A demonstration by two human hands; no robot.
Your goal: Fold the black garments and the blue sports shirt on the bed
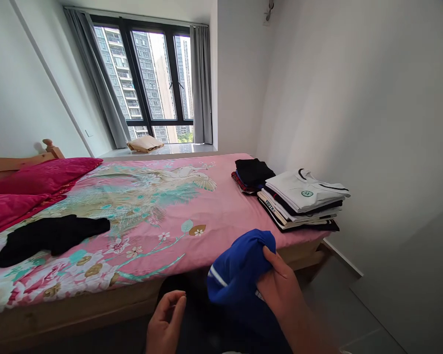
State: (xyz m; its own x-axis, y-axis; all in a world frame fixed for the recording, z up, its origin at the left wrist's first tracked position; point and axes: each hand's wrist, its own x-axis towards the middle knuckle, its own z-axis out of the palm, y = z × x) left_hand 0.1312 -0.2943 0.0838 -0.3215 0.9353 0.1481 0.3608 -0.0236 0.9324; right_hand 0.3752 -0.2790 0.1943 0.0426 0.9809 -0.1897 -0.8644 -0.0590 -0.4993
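Observation:
A bunched blue garment with a white stripe hangs in front of the bed. My right hand grips its upper right part, thumb on top and the other fingers partly hidden behind the cloth. Left of the garment and apart from it, my left hand is closed in a pinch, thumb against index finger. Whatever may be between those fingertips is too small to make out. Dark cloth shows just behind the left hand.
On the bed, folded shirts form a tall stack at the right, beside a smaller pile of dark folded clothes. A crumpled black garment lies at the left near red pillows. A wall rises at the right.

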